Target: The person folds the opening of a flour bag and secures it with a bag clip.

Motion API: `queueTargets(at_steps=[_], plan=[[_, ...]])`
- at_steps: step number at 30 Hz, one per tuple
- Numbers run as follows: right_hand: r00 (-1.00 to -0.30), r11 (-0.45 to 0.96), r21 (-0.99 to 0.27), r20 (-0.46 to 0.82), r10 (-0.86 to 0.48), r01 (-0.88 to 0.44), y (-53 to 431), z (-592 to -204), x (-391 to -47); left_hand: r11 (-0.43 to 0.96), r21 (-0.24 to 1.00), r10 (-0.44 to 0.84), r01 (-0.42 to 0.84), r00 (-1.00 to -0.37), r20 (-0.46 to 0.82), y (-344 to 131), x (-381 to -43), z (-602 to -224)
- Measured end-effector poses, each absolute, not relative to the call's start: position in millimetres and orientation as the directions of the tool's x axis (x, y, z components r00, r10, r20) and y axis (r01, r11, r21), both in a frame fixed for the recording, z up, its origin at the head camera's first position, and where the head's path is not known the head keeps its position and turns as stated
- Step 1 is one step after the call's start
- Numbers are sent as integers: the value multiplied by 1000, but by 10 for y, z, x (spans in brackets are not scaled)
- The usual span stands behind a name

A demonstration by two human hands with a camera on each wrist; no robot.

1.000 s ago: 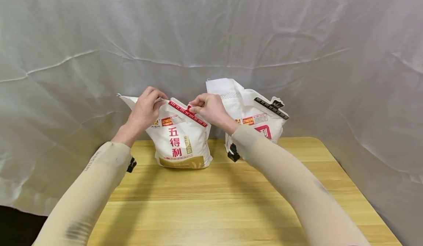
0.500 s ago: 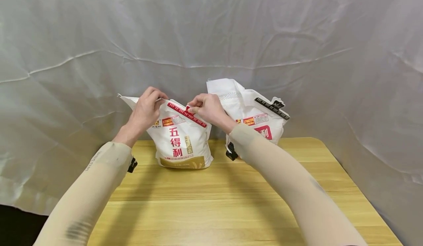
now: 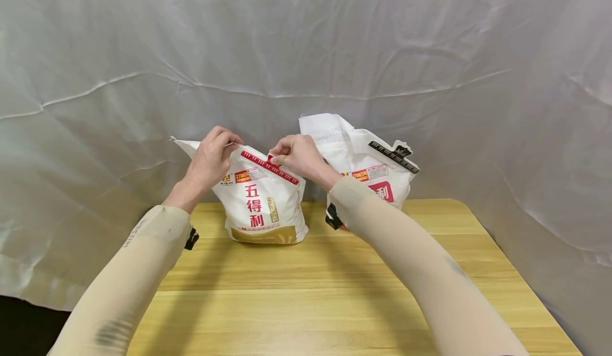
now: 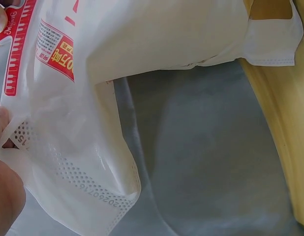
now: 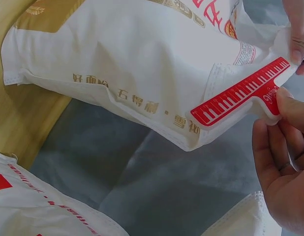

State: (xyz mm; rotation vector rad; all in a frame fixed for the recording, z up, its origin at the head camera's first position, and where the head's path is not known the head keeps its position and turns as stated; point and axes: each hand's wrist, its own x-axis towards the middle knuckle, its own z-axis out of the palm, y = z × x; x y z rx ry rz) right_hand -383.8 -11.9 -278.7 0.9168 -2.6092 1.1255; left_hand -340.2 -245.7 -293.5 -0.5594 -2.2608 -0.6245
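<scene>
A white flour bag (image 3: 282,207) with red lettering and a gold base band stands on the wooden table, its top slanting down to the right. Along that slope sits a red bag clip (image 3: 274,169) with a piano-key pattern. My left hand (image 3: 207,157) pinches the bag's top edge just left of the clip; part of its fingers is behind the plastic. Thumb and fingers of my right hand (image 3: 303,157) pinch the clip's handle tab. In the right wrist view the clip (image 5: 240,93) lies across the folded bag corner, with the right thumb on its tab.
To the right stands a second white flour bag (image 3: 337,149), partly behind my right arm, with a black clip (image 3: 394,156) on its folded top. Grey fabric (image 3: 306,53) hangs behind and beside the table (image 3: 306,303). Black devices (image 3: 191,239) are on both wrists.
The red clip and my right hand have shifted slightly left and up along the bag's top edge. My left hand stays at the same spot on the edge.
</scene>
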Motion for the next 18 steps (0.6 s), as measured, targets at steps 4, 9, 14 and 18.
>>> queueTargets(at_steps=[4,9,14,18], plan=[[-800,527,-609,371,-472,-593,-123,-2797,-3832,789,275,203,550,-655,728,-2460,-3391,-2938],[-809,536,-613,356,-468,-580,-101,-2839,-3817,782,287,198,554,-657,728,-2464,-3386,-2955],[-810,526,-624,362,-461,-578,-91,-2878,-3810,778,287,197,559,-650,734,-2480,-3399,-2978],[-813,522,-631,363,-455,-574,-90,-2884,-3809,780,279,199,560,-645,738,-2485,-3400,-2976]])
